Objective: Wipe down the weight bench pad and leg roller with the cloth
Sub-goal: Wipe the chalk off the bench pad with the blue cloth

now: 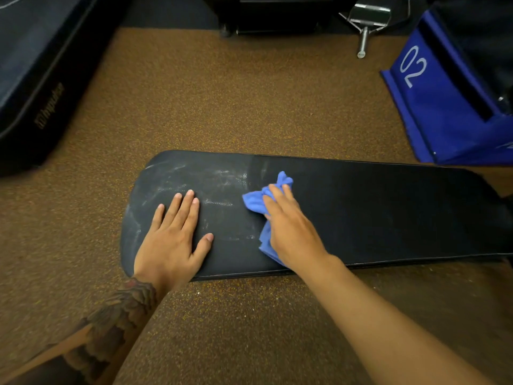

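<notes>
A long black bench pad runs across the middle of the view, its rounded end at the left. Pale smears and dusty streaks mark the left part; the right part looks darker and even. My left hand lies flat on the pad near the rounded end, fingers straight. My right hand presses a crumpled blue cloth onto the pad near its middle, fingers laid over it. No leg roller is in view.
Brown speckled rubber floor surrounds the pad. A dark padded machine part lies at far left, a black machine base and a chrome peg at the back. A blue marker with "02" stands at right.
</notes>
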`<action>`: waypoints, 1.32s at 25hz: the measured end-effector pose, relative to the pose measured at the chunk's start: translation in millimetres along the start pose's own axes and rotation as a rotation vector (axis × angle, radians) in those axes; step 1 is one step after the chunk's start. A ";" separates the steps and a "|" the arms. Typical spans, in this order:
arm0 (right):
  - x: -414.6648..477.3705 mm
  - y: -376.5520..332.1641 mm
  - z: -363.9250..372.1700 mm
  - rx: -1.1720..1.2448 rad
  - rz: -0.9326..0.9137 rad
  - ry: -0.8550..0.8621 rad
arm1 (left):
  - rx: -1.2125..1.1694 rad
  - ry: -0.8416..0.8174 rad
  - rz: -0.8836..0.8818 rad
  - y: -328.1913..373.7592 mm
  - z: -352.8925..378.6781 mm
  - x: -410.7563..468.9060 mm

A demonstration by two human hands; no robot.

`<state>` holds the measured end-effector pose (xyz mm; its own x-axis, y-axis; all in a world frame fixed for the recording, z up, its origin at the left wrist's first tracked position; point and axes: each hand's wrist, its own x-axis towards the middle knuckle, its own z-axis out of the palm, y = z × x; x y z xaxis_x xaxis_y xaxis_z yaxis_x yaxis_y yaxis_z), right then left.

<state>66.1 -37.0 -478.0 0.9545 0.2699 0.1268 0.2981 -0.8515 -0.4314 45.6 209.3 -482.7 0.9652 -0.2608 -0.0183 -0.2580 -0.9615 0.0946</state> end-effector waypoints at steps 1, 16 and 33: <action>-6.4 7.1 -4.2 -0.005 0.047 0.019 | 0.000 -0.002 -0.001 -0.4 0.2 0.1; 105.1 36.8 -9.7 -0.176 0.162 0.035 | -0.011 0.006 0.011 0.4 -0.5 0.3; 70.3 5.3 -2.8 -0.140 0.317 0.092 | -0.016 -0.001 0.013 -0.7 -0.6 -0.2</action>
<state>134.8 -23.8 -468.9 0.9946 -0.0538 0.0885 -0.0211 -0.9415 -0.3362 45.5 210.1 -482.1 0.9617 -0.2734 -0.0179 -0.2698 -0.9565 0.1111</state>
